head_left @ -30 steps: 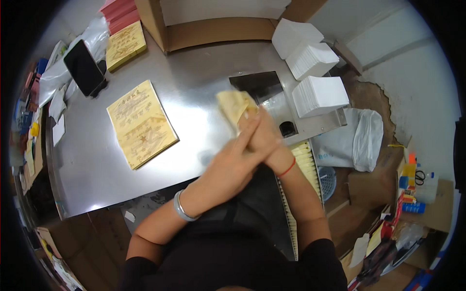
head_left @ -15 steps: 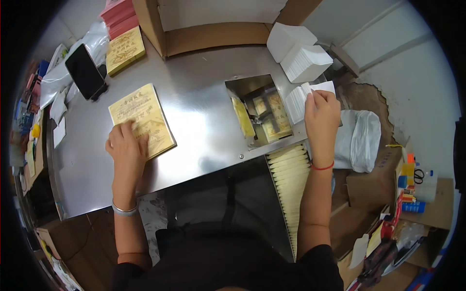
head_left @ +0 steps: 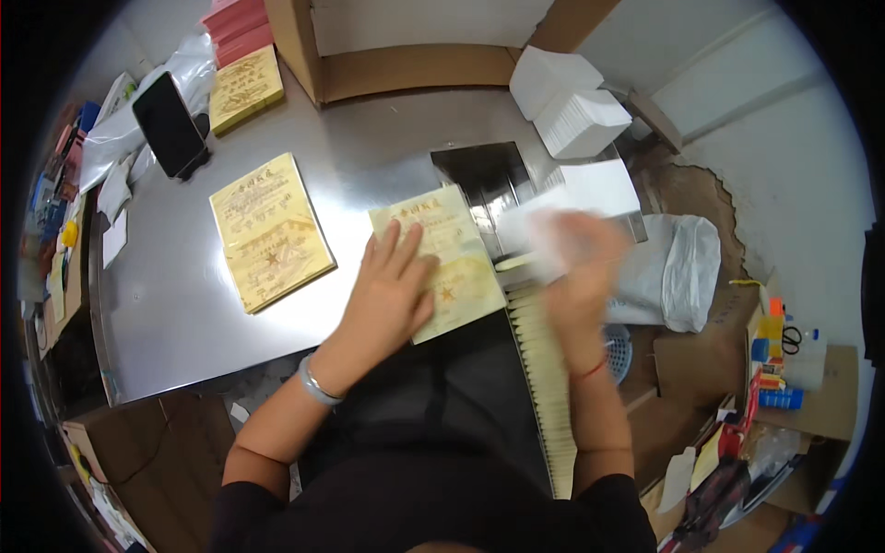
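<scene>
My left hand [head_left: 385,293] lies with fingers spread on a yellow printed paper sheet [head_left: 456,263] at the table's front edge, beside the rectangular opening [head_left: 484,170]. Smeared by motion, my right hand [head_left: 585,267] is closed on a white paper slip [head_left: 535,226], just right of that sheet. Behind it, white slips [head_left: 604,184] lie at the table's right end. To the left of my left hand rests a stack of yellow printed sheets [head_left: 277,240]. Below the opening runs a long row of pale yellow paper edges [head_left: 542,387].
A phone on a stand [head_left: 171,124] is at the far left, near a yellow stack [head_left: 244,88] and pink stacks [head_left: 241,32]. An open cardboard box [head_left: 415,76] stands behind. White paper stacks [head_left: 581,120] sit far right, above a white sack [head_left: 678,272].
My left hand has moved right, off the yellow stack and onto a yellow sheet now beside the opening. My right hand has come down and left from the white stack with a slip.
</scene>
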Motion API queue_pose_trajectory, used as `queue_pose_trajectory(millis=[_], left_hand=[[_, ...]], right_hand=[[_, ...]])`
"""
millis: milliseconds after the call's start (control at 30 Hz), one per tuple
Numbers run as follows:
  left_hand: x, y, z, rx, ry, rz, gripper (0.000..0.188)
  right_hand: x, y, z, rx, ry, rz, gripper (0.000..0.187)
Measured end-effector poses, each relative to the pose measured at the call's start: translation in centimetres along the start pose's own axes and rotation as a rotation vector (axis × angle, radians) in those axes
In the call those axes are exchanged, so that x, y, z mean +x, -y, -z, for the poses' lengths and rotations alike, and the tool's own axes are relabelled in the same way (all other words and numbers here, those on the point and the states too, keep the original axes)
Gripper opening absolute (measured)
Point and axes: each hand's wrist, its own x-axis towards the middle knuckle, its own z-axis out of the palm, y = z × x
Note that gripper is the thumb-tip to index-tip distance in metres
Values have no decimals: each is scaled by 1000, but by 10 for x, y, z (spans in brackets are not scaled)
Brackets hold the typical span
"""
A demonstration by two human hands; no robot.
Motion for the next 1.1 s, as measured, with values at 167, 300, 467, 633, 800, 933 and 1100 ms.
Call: queue_pose_trajectory(millis=[167, 300, 467, 633, 800, 933, 1100], left_hand=[[3, 6, 18, 47, 37, 82, 36], [1, -6, -2, 88, -194, -47, 31], [0, -22, 19, 242, -50, 74, 42], [22, 4, 20, 375, 44, -35, 51], [58, 8, 7, 300, 179, -135, 53], [26, -9, 19, 398, 124, 44, 54], [16, 11, 20, 170, 78, -43, 58]], right_hand=[[-22, 46, -42, 139, 450, 201, 35], [4, 48, -71, 29, 512, 151, 36], [31, -3, 0, 32, -128, -143, 25], [20, -33, -19, -280, -1, -210, 20], [29, -46, 5, -20, 49, -420, 20], [30, -64, 12, -116, 53, -184, 27], [-6, 54, -12, 229, 273, 141, 29]])
